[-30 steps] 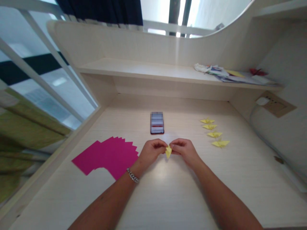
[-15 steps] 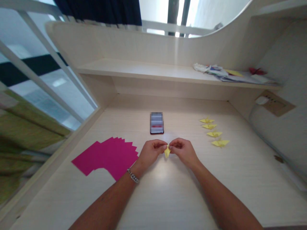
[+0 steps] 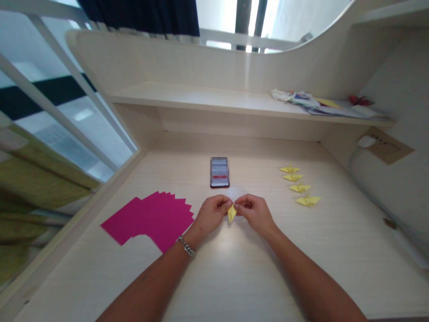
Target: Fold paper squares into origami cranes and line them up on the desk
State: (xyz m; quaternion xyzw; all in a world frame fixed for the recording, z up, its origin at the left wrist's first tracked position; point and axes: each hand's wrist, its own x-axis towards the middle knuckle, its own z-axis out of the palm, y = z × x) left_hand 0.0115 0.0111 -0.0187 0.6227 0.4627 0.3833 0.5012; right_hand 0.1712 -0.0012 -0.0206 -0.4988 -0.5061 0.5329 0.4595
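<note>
Four yellow figures [image 3: 300, 188] look finished, while our left hand [image 3: 211, 214] and right hand [image 3: 257, 212] pinch a seemingly part-folded piece [image 3: 231, 214], magenta sheets [image 3: 157, 218] unfolded.

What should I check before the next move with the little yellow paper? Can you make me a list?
1. Left hand pinching the yellow folded paper: ok.
2. Right hand gripping it too, fingertips near its top: ok.
3. Folds neat and creases sharp: cannot tell, it is too small and partly covered by fingers.
4. Four finished-looking yellow pieces in a row at the right, apart from both hands: ok.
5. Pink sheets clear of the left arm: cannot tell, the arm overlaps their edge in this view.
6. Phone screen readable from here: not ok, it is blurred into blocks.
</note>
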